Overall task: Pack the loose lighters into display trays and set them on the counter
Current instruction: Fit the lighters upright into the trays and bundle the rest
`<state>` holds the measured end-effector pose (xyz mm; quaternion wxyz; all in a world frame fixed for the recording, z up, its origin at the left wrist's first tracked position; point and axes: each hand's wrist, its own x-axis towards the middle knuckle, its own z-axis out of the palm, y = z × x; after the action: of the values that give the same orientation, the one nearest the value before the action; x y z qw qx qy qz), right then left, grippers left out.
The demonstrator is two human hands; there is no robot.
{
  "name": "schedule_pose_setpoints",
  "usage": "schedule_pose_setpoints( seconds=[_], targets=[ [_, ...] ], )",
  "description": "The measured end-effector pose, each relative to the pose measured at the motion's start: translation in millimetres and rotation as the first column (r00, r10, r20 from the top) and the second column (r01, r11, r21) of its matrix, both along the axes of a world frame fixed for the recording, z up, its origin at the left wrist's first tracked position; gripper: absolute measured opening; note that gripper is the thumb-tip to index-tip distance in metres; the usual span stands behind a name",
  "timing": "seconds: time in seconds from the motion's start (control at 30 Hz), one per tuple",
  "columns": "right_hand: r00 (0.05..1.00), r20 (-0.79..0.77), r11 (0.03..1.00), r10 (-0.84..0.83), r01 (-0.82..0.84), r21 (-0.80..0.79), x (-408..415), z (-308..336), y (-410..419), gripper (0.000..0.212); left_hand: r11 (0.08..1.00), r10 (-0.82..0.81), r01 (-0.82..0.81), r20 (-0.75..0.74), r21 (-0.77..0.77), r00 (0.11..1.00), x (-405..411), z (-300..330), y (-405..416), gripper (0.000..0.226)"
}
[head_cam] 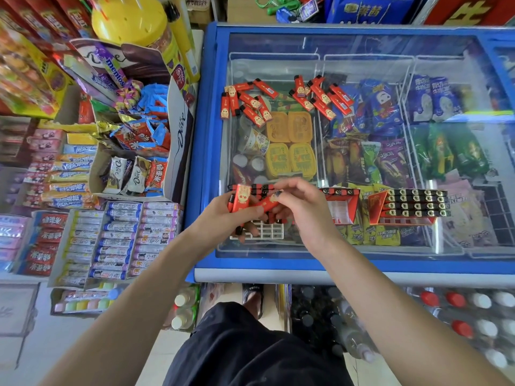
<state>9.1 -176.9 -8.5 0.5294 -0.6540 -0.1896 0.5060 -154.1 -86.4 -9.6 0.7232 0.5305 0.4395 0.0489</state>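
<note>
Lighters (pixel 242 202) being gripped over near tabletop (pixel 362 267): left hand (pixel 223 215) fingers clamped on bundle, right hand (pixel 301 207) fingers apparently pinching one; more lying loose farther back (pixel 250 103).

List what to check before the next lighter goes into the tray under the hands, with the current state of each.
1. Left hand grips a bunch of lighters: ok.
2. Right hand pinches a single lighter: ok.
3. White tray has free slots showing: ok.
4. Tray sits flat on the freezer lid: cannot tell, hands cover it.
5. Loose lighters left to pack on the glass: ok, two piles.
6. Filled tray set aside to the right: ok.
</note>
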Motion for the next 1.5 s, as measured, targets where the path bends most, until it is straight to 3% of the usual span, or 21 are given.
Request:
schedule_pose_setpoints(
  seconds=[0.1, 0.2, 0.3, 0.4, 0.63, 0.77, 0.83, 0.93, 1.0, 1.4, 1.5],
  targets=[
    [0.999, -0.035, 1.0, 0.02, -0.02, 0.008, 3.1, -0.2, -5.7, 0.013, 0.985, 0.172, -0.172, 0.008, -0.033, 0.985, -5.0, -3.9, 2.4, 0.011],
    [0.989, 0.02, 0.989, 0.148, -0.147, -0.031, 3.8, 2.0, -11.1, 0.023, 0.967, 0.256, -0.256, 0.012, -0.002, 0.967, -8.5, -7.0, 5.1, 0.01],
    [0.953, 0.104, 0.958, 0.284, -0.278, -0.072, 0.7, 5.7, -11.9, 0.037, 0.974, 0.218, -0.219, 0.021, 0.06, 0.976, -9.7, -7.0, 5.9, 0.01],
    [0.935, 0.093, 0.939, 0.343, -0.338, -0.066, -3.8, 9.4, -9.8, 0.049, 0.977, 0.198, -0.2, 0.036, 0.077, 0.98, -8.2, -6.7, 5.5, 0.011],
    [0.959, 0.109, 0.965, 0.261, -0.255, -0.067, -11.0, 5.9, -5.5, 0.022, 0.984, 0.148, -0.151, 0.039, 0.092, 0.988, -4.8, -7.0, 6.3, 0.011],
    [0.91, 0.294, 0.956, 0.293, -0.289, -0.056, -10.5, 2.5, -8.5, 0.043, 0.977, 0.158, -0.158, 0.01, 0.142, 0.987, -7.5, -10.2, 6.8, 0.016],
    [0.845, 0.426, 0.942, 0.323, -0.332, -0.057, -8.7, -2.6, -10.8, 0.052, 0.963, 0.182, -0.17, -0.041, 0.21, 0.982, -10.3, -13.2, 8.6, 0.012],
    [0.625, 0.703, 0.913, 0.34, -0.398, -0.088, -8.7, -14.0, -15.5, 0.036, 0.928, 0.211, -0.143, -0.17, 0.344, 0.963, -14.7, -19.1, 10.6, 0.012],
    [0.53, 0.791, 0.906, 0.307, -0.417, -0.072, -11.9, -22.0, -19.3, 0.024, 0.912, 0.211, -0.104, -0.235, 0.398, 0.949, -16.7, -20.5, 10.1, 0.016],
    [0.071, 0.977, 0.852, 0.203, -0.504, -0.14, -29.0, -58.5, -18.2, 0.018, 0.907, 0.226, -0.09, -0.295, 0.41, 0.928, -18.3, -16.6, 3.8, 0.029],
    [0.015, 0.983, 0.861, 0.185, -0.485, -0.155, -31.3, -61.6, -15.7, 0.019, 0.911, 0.227, -0.096, -0.294, 0.402, 0.928, -19.9, -17.4, 5.5, 0.028]
  ],
)
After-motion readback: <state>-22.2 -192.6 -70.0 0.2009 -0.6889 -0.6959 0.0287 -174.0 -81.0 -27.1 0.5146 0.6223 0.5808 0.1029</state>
